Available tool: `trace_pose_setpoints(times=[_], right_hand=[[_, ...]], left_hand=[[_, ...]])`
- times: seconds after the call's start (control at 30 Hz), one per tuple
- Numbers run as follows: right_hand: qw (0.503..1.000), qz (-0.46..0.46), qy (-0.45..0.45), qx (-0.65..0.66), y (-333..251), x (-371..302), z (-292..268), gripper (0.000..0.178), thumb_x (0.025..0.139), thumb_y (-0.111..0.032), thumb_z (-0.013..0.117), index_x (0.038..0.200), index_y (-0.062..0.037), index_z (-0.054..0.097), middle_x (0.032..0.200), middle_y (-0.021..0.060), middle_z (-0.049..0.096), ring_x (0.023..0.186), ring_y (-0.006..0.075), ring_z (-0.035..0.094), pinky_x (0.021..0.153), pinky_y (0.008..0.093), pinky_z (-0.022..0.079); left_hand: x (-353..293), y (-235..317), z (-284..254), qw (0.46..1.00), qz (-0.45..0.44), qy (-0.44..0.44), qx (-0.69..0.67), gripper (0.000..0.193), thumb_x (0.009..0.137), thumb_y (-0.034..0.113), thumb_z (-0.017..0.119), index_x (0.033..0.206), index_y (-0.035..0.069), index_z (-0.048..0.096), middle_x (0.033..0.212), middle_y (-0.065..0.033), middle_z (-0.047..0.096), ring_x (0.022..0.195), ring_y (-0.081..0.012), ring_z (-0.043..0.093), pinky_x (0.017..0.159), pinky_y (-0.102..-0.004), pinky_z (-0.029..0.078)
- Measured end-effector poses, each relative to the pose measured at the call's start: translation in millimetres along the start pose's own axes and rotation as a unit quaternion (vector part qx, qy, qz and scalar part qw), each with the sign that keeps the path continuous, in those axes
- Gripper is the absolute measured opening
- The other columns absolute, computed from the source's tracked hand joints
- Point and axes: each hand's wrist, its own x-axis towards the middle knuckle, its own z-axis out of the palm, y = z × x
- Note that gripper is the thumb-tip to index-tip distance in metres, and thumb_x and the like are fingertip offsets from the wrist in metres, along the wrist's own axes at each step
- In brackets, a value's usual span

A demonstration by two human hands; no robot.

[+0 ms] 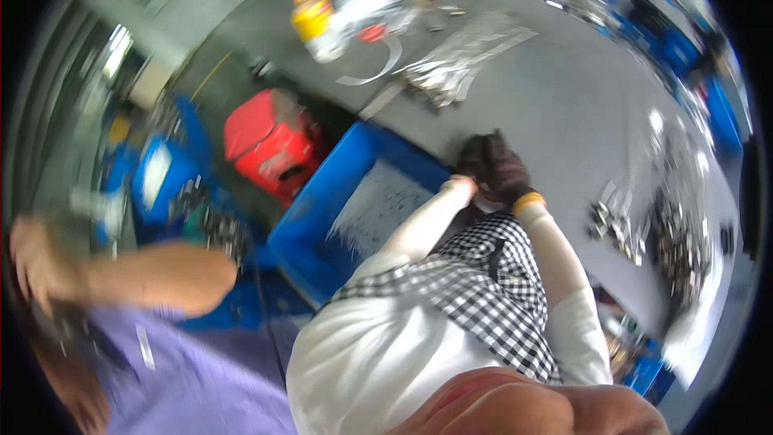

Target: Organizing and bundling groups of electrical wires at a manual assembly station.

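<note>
My two hands meet at the near edge of the grey table, both in dark brown gloves. My left hand (473, 155) lies close against my right hand (507, 173), whose glove has a yellow cuff. Blur and overlap hide the fingers, so what they grip, if anything, is hidden. A small white patch shows just below the gloves, too unclear to name. Left of my hands stands a blue bin (310, 234) with a pile of thin white strips (374, 205) in it. Beyond my hands, a bundle of clear strips with metal ends (451, 72) lies on the table (555, 105).
A yellow bottle (312, 14) and a reddish piece (372, 33) lie at the far left of the table. More metal-ended strips (620, 221) lie at the right. A red machine-like object (274, 141) stands beyond the bin. At left is a co-worker's arm (153, 274) in purple.
</note>
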Motion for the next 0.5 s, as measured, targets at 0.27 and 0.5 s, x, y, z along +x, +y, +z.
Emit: trace_pose_setpoints(times=[0.27, 0.5], right_hand=[[0.99, 0.08, 0.116, 0.007, 16.4, -16.7, -2.5, 0.066, 0.092, -0.05, 0.057, 0.142, -0.0104, 0.041, 0.15, 0.0245, 0.037, 0.131, 0.0455, 0.046, 0.111, 0.0473, 0.039], [0.978, 0.019, 0.205, -0.041, 36.1, -9.8, 15.5, 0.051, 0.095, -0.046, 0.054, 0.134, -0.0129, 0.053, 0.143, 0.0222, 0.044, 0.14, 0.0386, 0.037, 0.111, 0.0513, 0.037]], left_hand=[[77.7, 77.8, -102.7, 0.98, -0.015, -0.064, -0.189, 0.033, 0.084, 0.028, 0.068, 0.107, 0.007, 0.058, 0.099, -0.0169, 0.059, 0.097, -0.0379, 0.059, 0.08, -0.0447, 0.049], [106.2, 106.7, -134.6, 0.932, 0.065, -0.328, 0.141, 0.04, 0.095, 0.033, 0.057, 0.129, 0.012, 0.051, 0.115, -0.012, 0.054, 0.115, -0.028, 0.053, 0.095, -0.0413, 0.044]])
